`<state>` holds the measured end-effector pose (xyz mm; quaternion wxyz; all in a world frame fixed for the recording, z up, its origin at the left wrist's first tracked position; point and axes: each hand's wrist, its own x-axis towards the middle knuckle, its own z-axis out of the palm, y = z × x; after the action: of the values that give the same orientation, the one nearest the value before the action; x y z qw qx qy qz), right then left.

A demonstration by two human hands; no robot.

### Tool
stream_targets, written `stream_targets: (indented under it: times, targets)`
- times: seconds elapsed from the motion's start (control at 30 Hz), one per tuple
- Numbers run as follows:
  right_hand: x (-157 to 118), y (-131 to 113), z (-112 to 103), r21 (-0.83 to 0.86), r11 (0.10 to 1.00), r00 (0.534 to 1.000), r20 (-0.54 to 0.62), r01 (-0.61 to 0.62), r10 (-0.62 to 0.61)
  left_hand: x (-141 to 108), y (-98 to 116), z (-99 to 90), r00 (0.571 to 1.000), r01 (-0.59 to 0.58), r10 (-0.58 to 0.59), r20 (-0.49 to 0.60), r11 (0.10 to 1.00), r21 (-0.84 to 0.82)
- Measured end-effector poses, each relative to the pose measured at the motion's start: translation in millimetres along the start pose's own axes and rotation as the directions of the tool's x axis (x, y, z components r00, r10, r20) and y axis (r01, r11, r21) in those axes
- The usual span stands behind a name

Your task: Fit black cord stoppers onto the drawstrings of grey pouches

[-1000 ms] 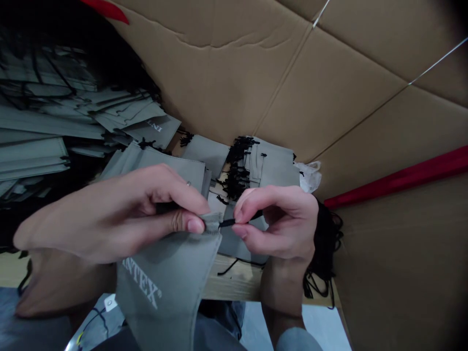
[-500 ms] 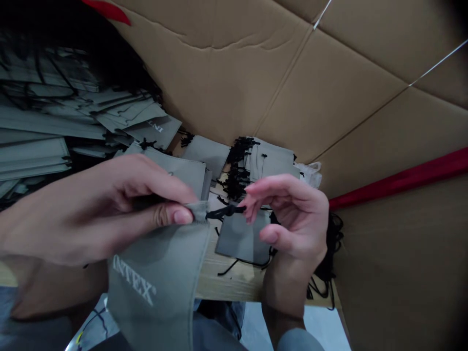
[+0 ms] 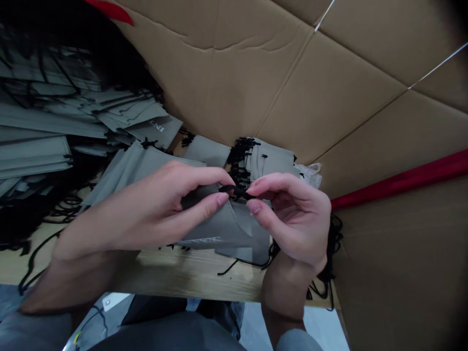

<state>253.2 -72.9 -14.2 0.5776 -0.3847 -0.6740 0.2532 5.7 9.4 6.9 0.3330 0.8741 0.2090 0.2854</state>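
Note:
A short black drawstring cord (image 3: 240, 193) runs between my two hands at the centre of the view. At its left end, my left hand (image 3: 161, 202) pinches it between thumb and forefinger. The thumb and forefinger of my right hand (image 3: 298, 214) are closed on its right end. Below the cord hangs a grey drawstring pouch (image 3: 223, 222) with white lettering, tilted and partly covered by my left hand. Under it, another grey pouch (image 3: 261, 234) lies on the table, close to my right wrist.
Large stacks of grey pouches (image 3: 32, 119) with black cords fill the left side. A smaller pile of pouches (image 3: 276, 158) lies behind my hands. Cardboard walls (image 3: 234, 83) rise behind and on the right, crossed by a red strap (image 3: 398, 176). The wooden table edge (image 3: 175, 282) is nearest me.
My left hand has moved right and up from the pouch's top edge to the cord. My right thumb and forefinger have closed on the cord. The pouch has swung up and right.

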Motion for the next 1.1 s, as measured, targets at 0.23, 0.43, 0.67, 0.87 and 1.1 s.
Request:
stream_targets:
  times: [0.23,0.43,0.67,0.87,1.1]
  targets:
    - [0.1,-1.3,-0.6,0.066,0.995,0.995,-0.054,-0.08,0.084,4.0,4.8,11.3,0.99,-0.129,0.132,-0.048,0.989,0.07]
    - [0.8,-1.0,-1.9,0.084,0.995,0.999,0.012,-0.052,0.051,4.3,3.8,16.4,0.975,-0.184,0.201,-0.091,0.97,0.161]
    - [2.5,-1.8,1.1,0.032,0.999,1.0,0.004,0.002,-0.002,-0.1,5.0,18.4,0.968,-0.197,0.229,-0.102,0.947,0.252]
    - [0.2,3.5,0.6,-0.01,1.0,1.0,0.006,0.029,-0.029,0.4,6.9,18.0,0.967,-0.219,0.242,-0.081,0.95,0.222]
    - [4.6,9.7,6.5,-0.048,0.992,0.991,-0.061,0.119,-0.122,2.5,0.6,14.2,0.961,-0.268,0.273,-0.038,0.959,0.094]
